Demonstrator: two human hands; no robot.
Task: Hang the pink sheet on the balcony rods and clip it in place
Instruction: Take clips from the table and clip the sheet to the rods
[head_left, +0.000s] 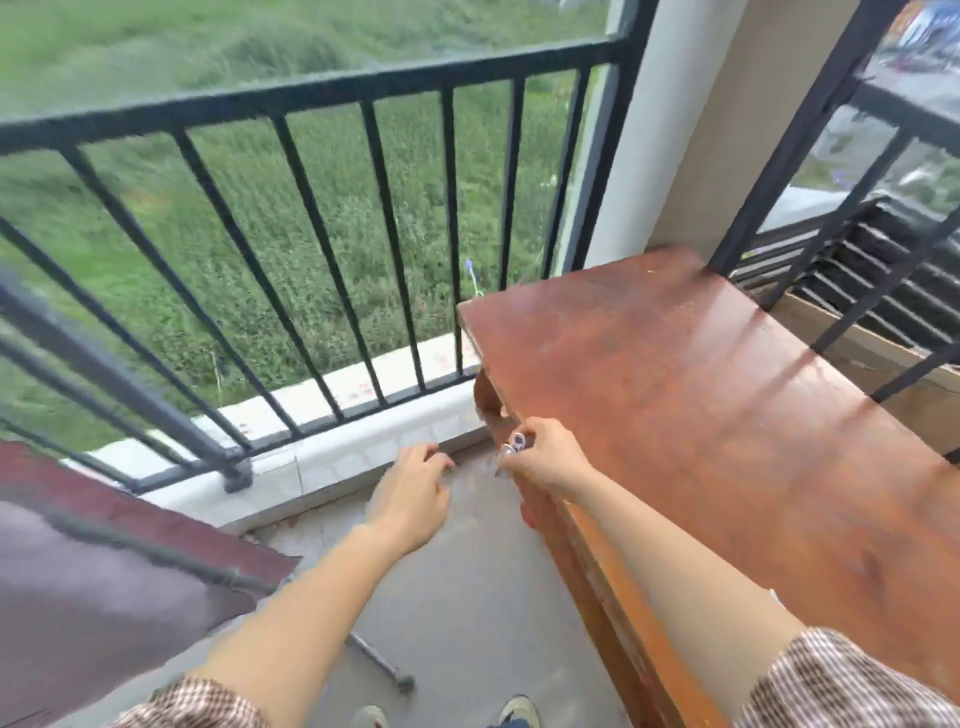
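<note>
My right hand (540, 457) pinches a small clear clip (516, 443) at the near left corner of the brown wooden table (727, 415). My left hand (413, 493) hovers over the concrete floor just left of it, fingers loosely curled and holding nothing. At the lower left, a mauve-pink sheet (88, 587) with a dark hem hangs over a dark rod (104, 358) that runs out from the left edge. The black balcony railing (322, 93) stands behind both hands.
A white tiled curb (363, 441) runs under the railing. A white pillar (649, 130) rises at the back. Black louvres (857, 275) and a cardboard box (872, 358) sit behind the table on the right. A thin metal rod (382, 665) lies on the floor near my feet.
</note>
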